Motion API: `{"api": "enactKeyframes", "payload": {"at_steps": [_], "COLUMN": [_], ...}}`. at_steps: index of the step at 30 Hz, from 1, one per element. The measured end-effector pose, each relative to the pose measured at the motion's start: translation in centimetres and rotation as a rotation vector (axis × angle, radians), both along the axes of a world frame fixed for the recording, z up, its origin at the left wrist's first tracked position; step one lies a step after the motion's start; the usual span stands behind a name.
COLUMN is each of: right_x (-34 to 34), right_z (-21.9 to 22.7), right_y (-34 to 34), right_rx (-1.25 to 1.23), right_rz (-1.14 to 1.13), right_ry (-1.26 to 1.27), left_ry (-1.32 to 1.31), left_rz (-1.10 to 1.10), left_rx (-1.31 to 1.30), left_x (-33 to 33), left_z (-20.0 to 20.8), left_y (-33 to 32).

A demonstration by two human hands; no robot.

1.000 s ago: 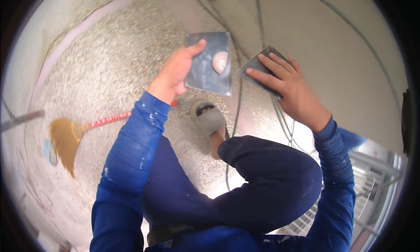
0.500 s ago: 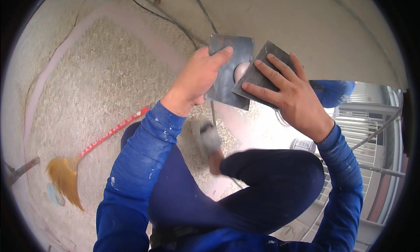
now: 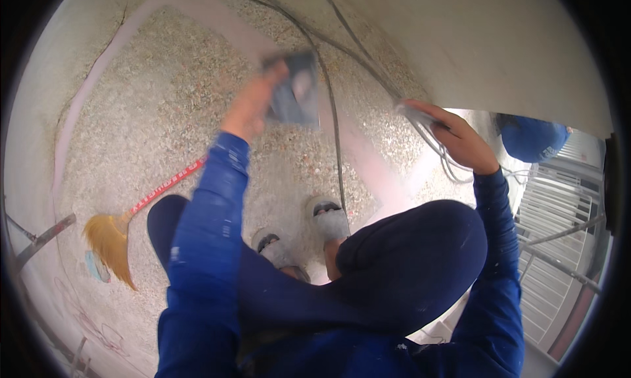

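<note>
My left hand point(image 3: 253, 105), blurred by motion, grips a dark rectangular metal putty plate point(image 3: 289, 109) over the floor. A pinkish-white dab of putty point(image 3: 302, 86) sits on that plate. Farther right, my right hand point(image 3: 465, 141) is closed around a flat putty scraper point(image 3: 422, 114), seen nearly edge-on beside the lower edge of the pale wall point(image 3: 513, 56). The two tools are well apart. Fingers of my right hand are partly hidden by the hand itself.
A straw broom point(image 3: 112, 240) with a red handle lies on the speckled floor at left. Dark cables point(image 3: 334, 115) run across the floor, and metal bars point(image 3: 45, 239) stand at far left. A blue cap-like shape point(image 3: 534, 140) and white slatted panels point(image 3: 555, 240) are at right.
The scraper in my right hand has come away from the putty plate and moved right, turning edge-on. My left hand has moved left with the plate. The view has shifted, showing both feet.
</note>
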State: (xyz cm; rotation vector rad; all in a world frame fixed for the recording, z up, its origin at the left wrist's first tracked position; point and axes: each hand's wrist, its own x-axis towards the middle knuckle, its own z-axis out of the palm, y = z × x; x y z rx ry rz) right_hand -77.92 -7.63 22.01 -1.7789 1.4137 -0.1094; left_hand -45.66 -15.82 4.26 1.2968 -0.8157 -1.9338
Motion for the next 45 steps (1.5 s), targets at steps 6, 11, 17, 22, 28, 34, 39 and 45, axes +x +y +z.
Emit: {"api": "enactKeyframes", "payload": {"at_steps": [6,11,17,22,28,34,39,45], "right_x": [-7.0,-8.1,-7.6,-4.5,2.2,8.4,11.0,12.7], "right_z": [-7.4,-10.0,-10.2,-12.2,-19.5,-26.1,-28.4,-30.9], "right_y": [4.5,6.9,1.6,-6.2,-13.0,-16.2,-17.1,-18.1], "right_rx": [0.191,0.146,0.088,0.009,-0.068,-0.182,-0.448,-0.507], "right_rz": [-0.704,-0.829,-0.863,-0.291,0.331,0.617,0.743,0.749], "right_ry": [-0.992,-1.123,-0.805,-0.286,-0.167,0.283,0.612,0.623], "left_ry": [-0.155,-0.433,-0.156,-0.001,0.145,0.351,0.356,0.277], "left_rz": [-0.26,0.023,-0.397,-0.437,-0.382,0.353,0.609,0.632], "left_rx": [0.237,-0.178,-0.053,-0.069,0.269,0.448,0.118,-0.16], "left_x": [-13.4,-22.0,-32.2,-33.2,-18.8,1.4,14.4,22.9], "left_z": [-14.3,-17.3,-18.8,-19.6,-16.1,-13.0,-6.6,4.7], "left_y": [14.3,18.3,14.5,15.5,14.9,13.2,12.2,15.8]}}
